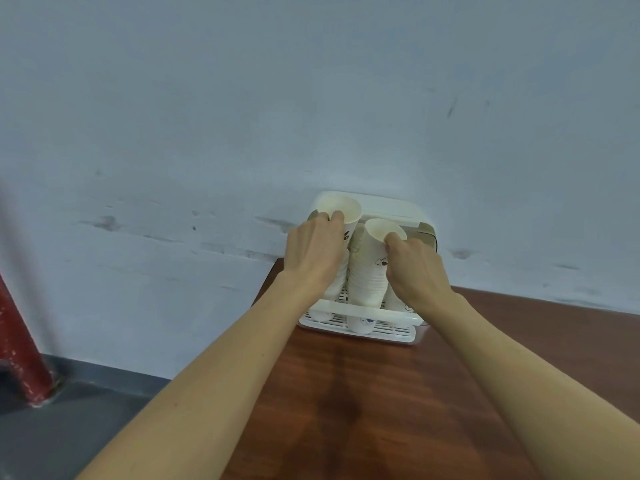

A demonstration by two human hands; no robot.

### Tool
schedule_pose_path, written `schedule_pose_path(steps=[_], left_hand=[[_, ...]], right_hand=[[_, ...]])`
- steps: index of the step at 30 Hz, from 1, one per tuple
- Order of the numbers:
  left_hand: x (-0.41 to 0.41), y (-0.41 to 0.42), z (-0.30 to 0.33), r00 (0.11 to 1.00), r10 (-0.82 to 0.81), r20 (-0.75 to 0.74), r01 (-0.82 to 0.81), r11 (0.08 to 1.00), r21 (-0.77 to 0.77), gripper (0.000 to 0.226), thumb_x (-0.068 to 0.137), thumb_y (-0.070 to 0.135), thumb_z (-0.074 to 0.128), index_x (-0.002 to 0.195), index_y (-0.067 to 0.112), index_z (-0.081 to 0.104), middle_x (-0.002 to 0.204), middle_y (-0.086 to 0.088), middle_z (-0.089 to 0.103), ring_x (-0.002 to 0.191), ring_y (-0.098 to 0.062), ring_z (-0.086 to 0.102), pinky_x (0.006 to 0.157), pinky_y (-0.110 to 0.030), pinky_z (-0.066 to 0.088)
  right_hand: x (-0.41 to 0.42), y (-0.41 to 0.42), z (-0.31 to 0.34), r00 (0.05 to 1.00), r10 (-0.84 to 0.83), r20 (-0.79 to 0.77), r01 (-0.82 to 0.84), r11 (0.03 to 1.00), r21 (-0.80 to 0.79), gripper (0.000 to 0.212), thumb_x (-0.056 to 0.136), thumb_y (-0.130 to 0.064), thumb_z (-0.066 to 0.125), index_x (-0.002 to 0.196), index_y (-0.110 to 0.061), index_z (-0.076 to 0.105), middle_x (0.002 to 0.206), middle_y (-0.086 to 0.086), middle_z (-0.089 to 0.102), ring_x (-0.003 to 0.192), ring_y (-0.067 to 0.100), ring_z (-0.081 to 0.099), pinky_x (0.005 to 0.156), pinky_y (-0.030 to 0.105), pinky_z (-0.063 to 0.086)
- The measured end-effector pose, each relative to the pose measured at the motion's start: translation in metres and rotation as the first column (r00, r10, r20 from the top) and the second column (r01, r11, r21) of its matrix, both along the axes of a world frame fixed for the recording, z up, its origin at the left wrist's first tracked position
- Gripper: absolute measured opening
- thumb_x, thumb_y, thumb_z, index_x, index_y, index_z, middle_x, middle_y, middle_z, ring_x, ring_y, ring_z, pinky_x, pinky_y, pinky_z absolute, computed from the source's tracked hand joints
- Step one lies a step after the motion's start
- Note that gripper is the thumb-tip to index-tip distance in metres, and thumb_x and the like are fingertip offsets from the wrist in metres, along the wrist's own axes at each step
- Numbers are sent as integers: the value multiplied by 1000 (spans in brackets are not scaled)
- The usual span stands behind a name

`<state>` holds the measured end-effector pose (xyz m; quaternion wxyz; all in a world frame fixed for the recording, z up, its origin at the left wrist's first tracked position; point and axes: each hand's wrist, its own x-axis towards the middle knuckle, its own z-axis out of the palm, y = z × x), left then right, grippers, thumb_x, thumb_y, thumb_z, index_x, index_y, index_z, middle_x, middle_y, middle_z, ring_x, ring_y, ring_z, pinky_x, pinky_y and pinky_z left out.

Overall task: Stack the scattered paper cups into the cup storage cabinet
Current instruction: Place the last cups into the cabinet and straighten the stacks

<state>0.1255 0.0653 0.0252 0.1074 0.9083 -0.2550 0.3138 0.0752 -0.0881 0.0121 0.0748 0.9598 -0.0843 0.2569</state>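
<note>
The left hand (313,252) holds one cup (341,211) and the right hand (415,268) holds another cup (382,232), both on stacks inside the white cabinet (391,207) on the table (346,393).

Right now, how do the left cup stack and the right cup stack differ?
The left stack reaches higher than the right stack. The left stack sits nearer the cabinet edge; the right stack stands mid-cabinet. The left hand covers most of the left stack; the right hand leaves the right stack's side showing. Both are white, mouths up, gripped at the rim.
</note>
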Motion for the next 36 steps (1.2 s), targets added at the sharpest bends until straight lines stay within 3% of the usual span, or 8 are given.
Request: schedule_pose_path(steps=[3, 11, 15, 21, 26, 36], left_hand=[[4, -1, -7, 999, 10, -35, -9, 1000, 29, 27, 91, 2, 37, 114, 9, 48, 109, -10, 59, 93, -32, 59, 61, -35, 31], [17, -1, -26, 996, 36, -79, -27, 993, 114, 29, 91, 1, 38, 117, 10, 46, 110, -10, 58, 94, -31, 60, 62, -35, 33], [22, -2, -33, 993, 57, -99, -42, 989, 143, 30, 90, 0, 40, 119, 9, 45, 112, -11, 56, 96, -32, 60, 63, -35, 34], [24, -8, -32, 993, 59, -100, -42, 986, 164, 29, 89, 2, 42, 117, 10, 46, 111, -11, 58, 96, -32, 60, 63, -35, 34], [26, -9, -30, 992, 69, -102, -50, 982, 182, 26, 89, 2, 43, 112, 11, 48, 107, -11, 60, 94, -32, 59, 62, -35, 32], [28, -10, -33, 995, 55, -83, -43, 989, 145, 26, 90, 3, 40, 113, 12, 48, 106, -10, 59, 92, -31, 59, 62, -34, 32]], right_hand=[[6, -1, -3, 999, -11, -53, 13, 999, 36, 15, 82, 4, 41, 86, -9, 35, 62, 4, 35, 64, 32, 41, 48, 33, 27], [17, 1, -14, 991, 5, -134, 6, 997, 78, 14, 85, 2, 39, 88, -12, 40, 88, 15, 58, 69, 31, 46, 57, 35, 32], [19, 1, -23, 987, 7, -159, 5, 997, 74, 18, 86, 1, 40, 100, -5, 50, 102, 17, 60, 86, 37, 58, 59, 36, 33], [12, 6, -28, 986, 32, -163, -5, 986, 166, 8, 91, -16, 42, 95, -10, 43, 98, 16, 61, 88, 37, 58, 61, 37, 35], [11, 4, -35, 989, 27, -147, -11, 993, 114, 25, 95, -26, 49, 110, -7, 42, 98, 14, 62, 88, 36, 60, 60, 36, 34], [14, 6, -49, 999, 37, -39, -33, 995, 99, 29, 95, -29, 55, 111, -8, 41, 94, 13, 66, 91, 36, 61, 57, 35, 32]])
